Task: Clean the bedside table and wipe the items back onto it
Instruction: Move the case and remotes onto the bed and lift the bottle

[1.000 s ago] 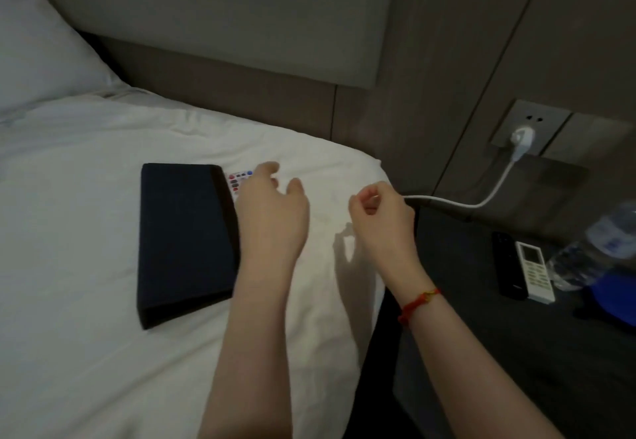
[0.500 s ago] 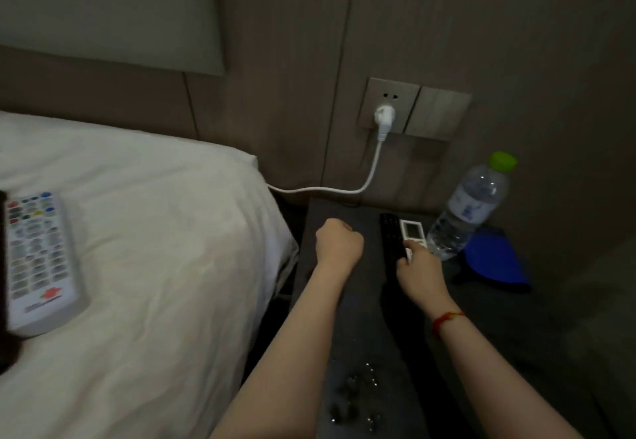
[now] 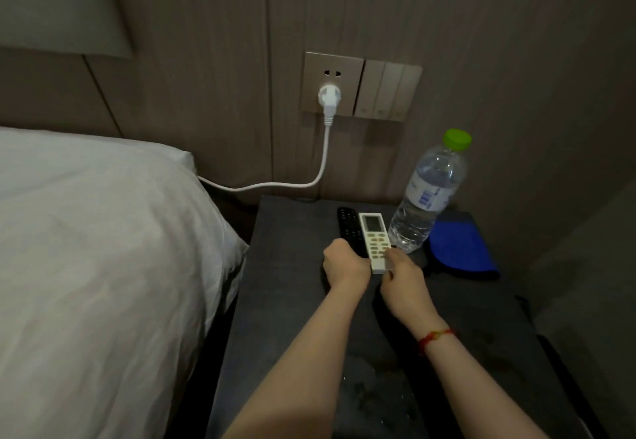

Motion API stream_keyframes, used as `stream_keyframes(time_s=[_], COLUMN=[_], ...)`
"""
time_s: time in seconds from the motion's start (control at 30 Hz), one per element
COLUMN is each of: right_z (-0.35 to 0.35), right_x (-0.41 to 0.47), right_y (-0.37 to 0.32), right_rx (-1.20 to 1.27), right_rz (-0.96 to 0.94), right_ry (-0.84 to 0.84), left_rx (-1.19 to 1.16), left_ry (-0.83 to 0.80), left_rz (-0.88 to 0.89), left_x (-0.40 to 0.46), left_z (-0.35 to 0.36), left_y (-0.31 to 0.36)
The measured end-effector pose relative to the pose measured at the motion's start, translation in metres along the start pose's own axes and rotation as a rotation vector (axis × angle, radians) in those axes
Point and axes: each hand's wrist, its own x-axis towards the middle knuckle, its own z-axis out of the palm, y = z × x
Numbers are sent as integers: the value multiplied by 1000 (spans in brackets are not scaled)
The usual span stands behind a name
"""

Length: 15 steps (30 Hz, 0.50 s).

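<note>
At far left a bed covered in a rumpled white sheet fills the lower half of the view, with a pale grey padded headboard panel above it against a brown wood-grain wall. A white plug sits in a beige wall socket, and its white cable droops down and runs left behind the mattress corner; a beige plate of three switches adjoins the socket on its right. Below stands the dark grey, matte tabletop of the bedside table, set just beside the bed, with a scatter of wet-looking droplets or smudges on its near part. The left hand is curled into a loose fist over the near end of a slim black remote control that lies on the tabletop; whether it actually grips the remote cannot be told. Touching that remote on its right lies a white air-conditioner remote with a small screen and pale buttons, and the right hand, a red cord bracelet on its wrist, pinches its near end between thumb and fingers. Just beside it stands an upright clear plastic water bottle with a lime-green cap, and next to that a folded bright blue cloth lies by the right wall
</note>
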Motion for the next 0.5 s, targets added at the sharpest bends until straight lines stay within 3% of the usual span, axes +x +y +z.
stream_keyframes(time_s=[0.17,0.37,0.5], right_z=[5,12,4], right_x=[8,22,15], right_y=[4,-5,-28], right_rx=[20,-117,29], right_rz=[113,302,435], right_ry=[144,114,130], left_rx=[-2,-220,-344], left_ry=[85,127,185], left_rz=[-74,-148,-102], left_x=[5,3,-12], left_z=[-3,-29,-70], left_y=[-4,-12,-22])
